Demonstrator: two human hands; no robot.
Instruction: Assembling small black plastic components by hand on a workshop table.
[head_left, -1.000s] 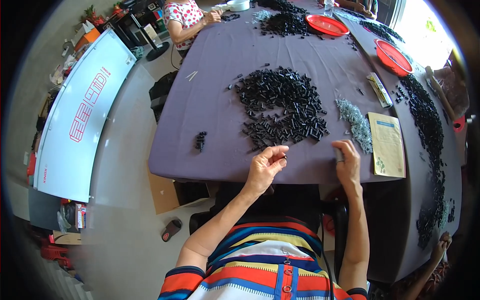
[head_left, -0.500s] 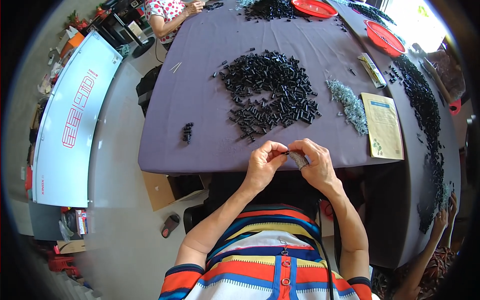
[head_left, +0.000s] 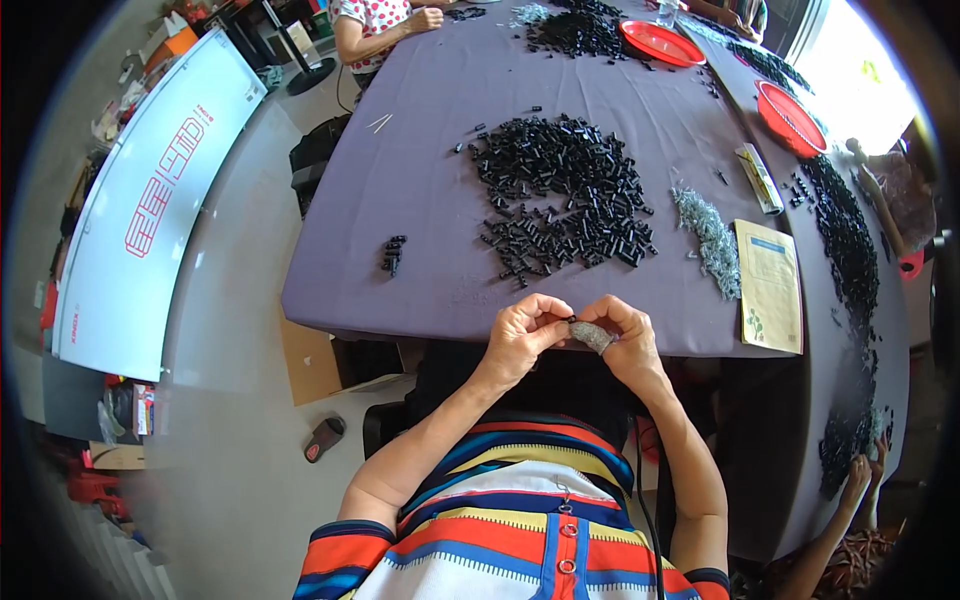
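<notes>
Both hands meet just past the table's near edge. My left hand (head_left: 520,338) is closed, its thumb and fingertips pinching a small black plastic cylinder (head_left: 572,319). Close against it, my right hand (head_left: 632,348) has its fingers curled in. A grey, speckled finger cover (head_left: 592,336) shows at that hand, its end touching the black piece. What the right fingertips grip is hidden. Beyond the hands lies a large pile of similar black cylinders (head_left: 560,190). A small cluster of black cylinders (head_left: 393,256) sits to the left, and a heap of small clear plastic pieces (head_left: 712,240) lies to the right.
A tan envelope (head_left: 769,285) lies at the table's right corner. Farther off are two red trays (head_left: 662,44), more black piles and a rolled paper item (head_left: 760,180). Other people's hands (head_left: 865,478) work at lower right and far left. A cardboard box (head_left: 310,365) stands below the table.
The whole view has shifted a little, so the table sits lower and farther right. My hands stay together at the black cylinder, and the grey finger cover has turned more sideways.
</notes>
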